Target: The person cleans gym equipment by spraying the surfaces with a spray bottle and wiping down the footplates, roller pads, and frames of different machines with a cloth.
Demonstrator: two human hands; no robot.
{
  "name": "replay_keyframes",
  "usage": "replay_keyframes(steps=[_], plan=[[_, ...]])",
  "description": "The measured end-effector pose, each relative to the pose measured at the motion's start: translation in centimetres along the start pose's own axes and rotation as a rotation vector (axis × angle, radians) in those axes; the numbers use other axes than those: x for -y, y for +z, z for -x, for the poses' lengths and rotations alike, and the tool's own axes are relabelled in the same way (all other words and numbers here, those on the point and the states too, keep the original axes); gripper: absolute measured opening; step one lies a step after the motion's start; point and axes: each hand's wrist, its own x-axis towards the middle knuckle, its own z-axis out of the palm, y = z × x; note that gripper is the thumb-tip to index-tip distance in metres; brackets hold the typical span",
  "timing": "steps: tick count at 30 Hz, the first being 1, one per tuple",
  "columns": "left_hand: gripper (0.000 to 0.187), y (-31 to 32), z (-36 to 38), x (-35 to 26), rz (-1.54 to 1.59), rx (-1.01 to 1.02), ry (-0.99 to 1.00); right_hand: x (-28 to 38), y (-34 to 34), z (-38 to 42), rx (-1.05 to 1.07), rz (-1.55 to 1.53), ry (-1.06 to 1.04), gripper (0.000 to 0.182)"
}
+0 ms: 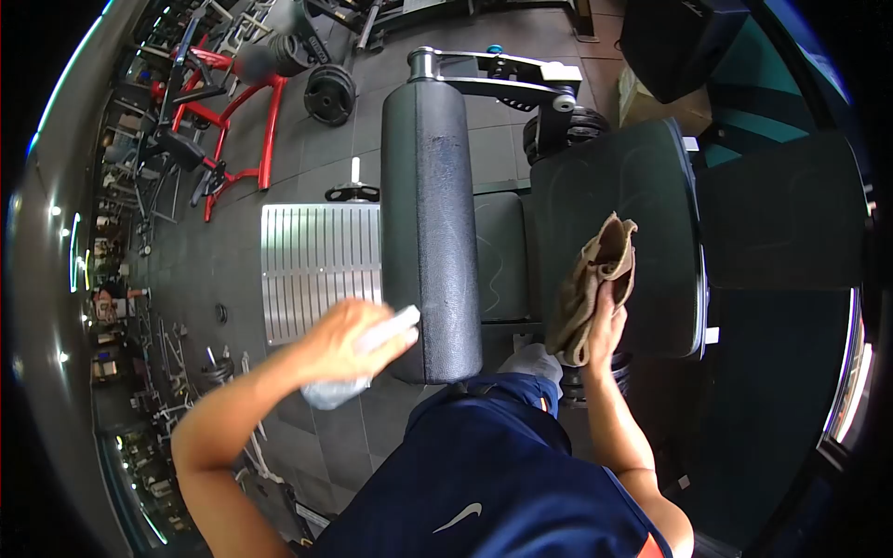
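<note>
My left hand [342,337] is wrapped round a spray bottle [337,392], its white head pointing up and to the right and its clear body hanging below my fist. Motion blurs the hand and bottle a little. They are at the lower left side of a long black padded roller [433,223] on a gym machine, with the nozzle overlapping the roller's edge in this view. On the other side, my right hand [606,325] grips a folded brown cloth [595,279]. The cloth is over the near part of a wide black pad [614,195].
A ribbed metal footplate [321,270] lies left of the roller. The machine's metal arm [502,84] joins the roller's far end. Weight plates [330,95] and a red-framed machine [270,130] stand at the upper left, a black speaker [679,42] at the upper right.
</note>
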Motion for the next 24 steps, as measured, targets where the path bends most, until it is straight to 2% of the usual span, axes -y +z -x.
replay_keyframes(steps=[1,2,3,4,5,6,7,9,11,12,13,14,15,16,18,19,20,21,22,23,24], plan=[[0.029,0.8,1.8,-0.2,0.040,0.050,-0.084,-1.0,1.0,0.3,0.021,0.043,-0.010,0.038],[0.028,1.9,3.6,0.0,0.119,-0.014,-0.062,-0.5,2.9,1.9,0.138,0.122,0.015,0.041],[0.027,2.6,5.1,0.1,0.111,-0.045,-0.010,-1.1,5.4,3.6,0.276,0.195,-0.257,0.057],[0.026,2.9,6.5,-0.1,0.181,-0.031,-0.069,-0.2,7.7,4.8,0.469,0.414,-0.556,0.080],[0.026,3.2,7.9,-0.5,0.252,-0.016,-0.126,-3.2,7.4,5.6,0.817,0.571,-0.739,0.082],[0.023,3.6,9.1,-0.9,0.324,-0.106,-0.173,-2.6,8.7,7.0,0.903,0.739,-0.779,0.086],[0.020,4.2,10.3,-1.2,0.397,-0.195,-0.218,-2.1,9.6,5.9,0.940,0.686,-0.796,0.087],[0.018,5.7,12.1,-1.3,0.529,-0.334,-0.377,-0.5,12.2,2.0,0.949,0.751,-0.762,0.078],[0.018,7.9,13.9,-2.0,0.717,-0.456,-0.537,-2.6,17.7,-7.3,0.611,0.719,-0.994,0.059],[0.021,9.7,14.9,-1.6,0.746,-0.481,-0.563,-2.2,21.0,-12.1,0.534,0.873,-1.114,0.053],[0.024,10.7,15.2,-1.6,0.779,-0.513,-0.596,-1.2,24.3,-16.1,0.485,0.943,-1.149,0.048],[0.028,11.6,15.4,-1.7,0.809,-0.539,-0.632,-0.7,27.3,-19.3,0.350,0.880,-1.038,0.044],[0.032,12.4,15.7,-2.0,0.845,-0.555,-0.676,-1.9,30.1,-24.5,0.270,0.899,-1.123,0.043],[0.034,12.9,15.6,-2.2,0.909,-0.581,-0.686,0.6,32.2,-25.7,0.216,1.026,-0.900,0.043],[0.029,13.8,15.7,-2.3,0.947,-0.659,-0.726,1.9,33.1,-25.7,0.231,1.120,-0.682,0.046],[0.026,14.0,16.0,-2.1,0.966,-0.698,-0.746,2.6,33.5,-25.8,0.422,1.017,-0.310,0.046],[0.027,14.0,16.3,-2.0,0.953,-0.714,-0.754,0.7,31.6,-24.3,0.524,0.853,-0.658,0.047],[0.027,14.3,16.7,-1.3,0.962,-0.737,-0.745,-0.6,29.4,-20.8,0.476,0.796,-0.948,0.049],[0.028,14.8,17.2,-0.8,0.975,-0.760,-0.742,-1.5,26.2,-15.2,0.516,0.733,-1.104,0.053],[0.028,15.3,17.5,-0.6,0.990,-0.770,-0.745,0.0,22.8,-9.8,0.684,0.869,-1.149,0.069],[0.031,14.9,17.1,-0.6,0.958,-0.798,-0.731,0.0,19.7,-5.5,0.907,0.805,-1.072,0.066]])
